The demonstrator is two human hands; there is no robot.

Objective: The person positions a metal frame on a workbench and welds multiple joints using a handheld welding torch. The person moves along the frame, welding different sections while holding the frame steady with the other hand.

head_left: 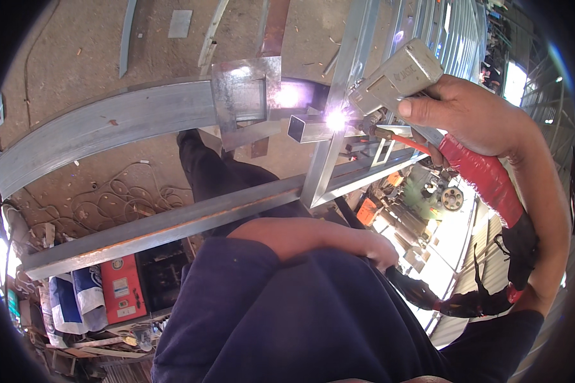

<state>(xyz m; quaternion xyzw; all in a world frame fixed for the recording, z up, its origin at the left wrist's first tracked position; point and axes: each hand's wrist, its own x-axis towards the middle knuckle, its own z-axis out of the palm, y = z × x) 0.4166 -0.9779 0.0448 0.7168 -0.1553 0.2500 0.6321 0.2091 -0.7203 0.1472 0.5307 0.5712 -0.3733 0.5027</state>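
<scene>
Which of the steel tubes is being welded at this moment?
The short square tube with the open end, at the bright arc under the right hand's torch.

From my seat, my right hand at two o'clock grips the electrode holder, its rod tip at a bright arc on the short square tube against the steel frame. My left hand rests near five o'clock on the black cable.

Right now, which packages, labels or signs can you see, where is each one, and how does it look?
Red box-shaped machine: lower left, with a round knob and a pale label on its front.
White and blue sacks: just left of the red machine, upright, with blue markings.
Orange sign-like panel: centre right, below the steel frame.
</scene>
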